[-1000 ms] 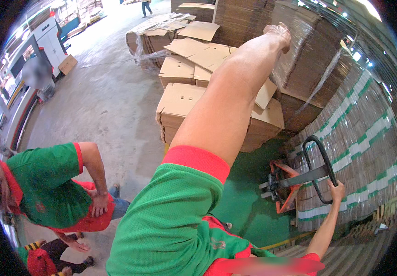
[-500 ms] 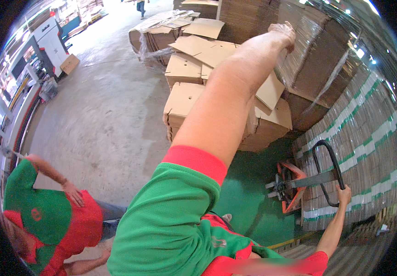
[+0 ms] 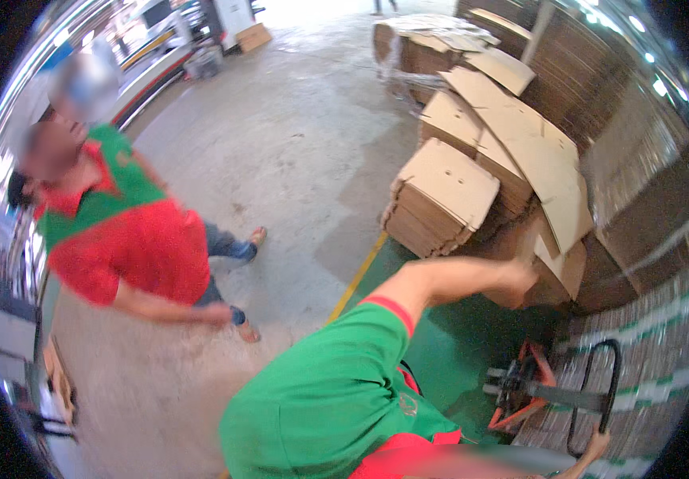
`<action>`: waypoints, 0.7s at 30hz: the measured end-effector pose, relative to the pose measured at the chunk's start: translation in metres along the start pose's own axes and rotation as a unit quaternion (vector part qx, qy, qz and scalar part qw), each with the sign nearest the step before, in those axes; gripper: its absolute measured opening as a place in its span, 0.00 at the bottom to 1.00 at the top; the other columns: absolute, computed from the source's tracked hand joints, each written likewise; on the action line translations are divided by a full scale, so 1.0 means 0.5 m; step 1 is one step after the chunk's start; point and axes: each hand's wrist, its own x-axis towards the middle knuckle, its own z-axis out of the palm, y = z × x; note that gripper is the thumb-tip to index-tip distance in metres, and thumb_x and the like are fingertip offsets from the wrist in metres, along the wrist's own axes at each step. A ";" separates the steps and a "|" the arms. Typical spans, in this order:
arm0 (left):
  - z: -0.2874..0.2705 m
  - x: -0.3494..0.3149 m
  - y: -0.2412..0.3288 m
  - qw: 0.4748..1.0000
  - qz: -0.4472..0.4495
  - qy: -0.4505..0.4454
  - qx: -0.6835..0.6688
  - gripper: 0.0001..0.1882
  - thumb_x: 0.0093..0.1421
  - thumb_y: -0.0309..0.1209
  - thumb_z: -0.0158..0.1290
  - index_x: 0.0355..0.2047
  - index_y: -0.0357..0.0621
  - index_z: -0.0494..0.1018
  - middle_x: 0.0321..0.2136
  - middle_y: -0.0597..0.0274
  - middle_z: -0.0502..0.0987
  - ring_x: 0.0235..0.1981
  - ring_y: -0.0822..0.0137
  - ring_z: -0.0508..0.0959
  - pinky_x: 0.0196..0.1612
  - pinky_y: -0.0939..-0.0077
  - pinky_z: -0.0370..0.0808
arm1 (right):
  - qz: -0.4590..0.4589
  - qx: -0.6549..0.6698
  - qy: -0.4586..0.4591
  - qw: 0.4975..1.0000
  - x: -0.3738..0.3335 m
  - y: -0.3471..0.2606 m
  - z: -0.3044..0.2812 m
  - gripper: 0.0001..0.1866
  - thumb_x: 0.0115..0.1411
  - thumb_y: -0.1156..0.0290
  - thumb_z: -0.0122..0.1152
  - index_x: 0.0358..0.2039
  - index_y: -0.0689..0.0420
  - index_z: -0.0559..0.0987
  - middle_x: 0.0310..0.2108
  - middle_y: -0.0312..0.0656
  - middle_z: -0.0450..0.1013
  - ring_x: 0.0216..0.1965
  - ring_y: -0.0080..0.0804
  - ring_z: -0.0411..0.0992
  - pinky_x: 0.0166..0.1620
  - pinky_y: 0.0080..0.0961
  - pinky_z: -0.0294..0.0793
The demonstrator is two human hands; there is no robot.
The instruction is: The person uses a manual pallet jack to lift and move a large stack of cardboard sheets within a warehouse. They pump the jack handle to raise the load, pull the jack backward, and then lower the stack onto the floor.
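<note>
Workshop floor: grey concrete (image 3: 280, 152) fills the middle; a yellow line (image 3: 358, 275) divides it from a green floor area (image 3: 444, 351) below the cardboard.
Pallet truck: the orange-and-grey pallet truck (image 3: 512, 385) stands on the green area at lower right, right up by a banded stack (image 3: 659, 391) with green and white stripes.
Truck handle: a black loop handle (image 3: 616, 375) sits at the end of the grey lever, tilted toward the lower right.
Right hand: the right hand (image 3: 597, 447) is at the lower end of the loop, near the picture's bottom edge, its fingers closed round the bar.
Left hand: the left hand (image 3: 513, 284) reaches out from a bent elbow and is blurred, so I cannot tell whether its fingers are curled or loose, or whether they touch the cardboard behind.
Cardboard: a squat stack of flat brown blanks (image 3: 444, 188) stands beyond the left forearm; a long loose sheet (image 3: 524, 136) lies slanting over the piles next to it.
Far right: a tall pile in clear film (image 3: 635, 176) rises behind the sheet.
Co-worker: a person in a red-and-green shirt (image 3: 133, 255) and jeans is on the left, well apart from the truck.
Upper left: a long machine (image 3: 149, 84) runs along the edge.
</note>
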 end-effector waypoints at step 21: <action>0.382 -0.715 -0.033 0.916 -0.304 -0.180 -0.192 0.35 0.46 0.51 0.68 0.45 0.36 0.76 0.38 0.44 0.82 0.38 0.49 0.83 0.41 0.55 0.80 | -0.056 0.043 0.067 0.995 -0.029 -0.026 -0.052 0.27 0.53 0.47 0.69 0.41 0.59 0.83 0.32 0.54 0.78 0.34 0.55 0.75 0.38 0.47 0.71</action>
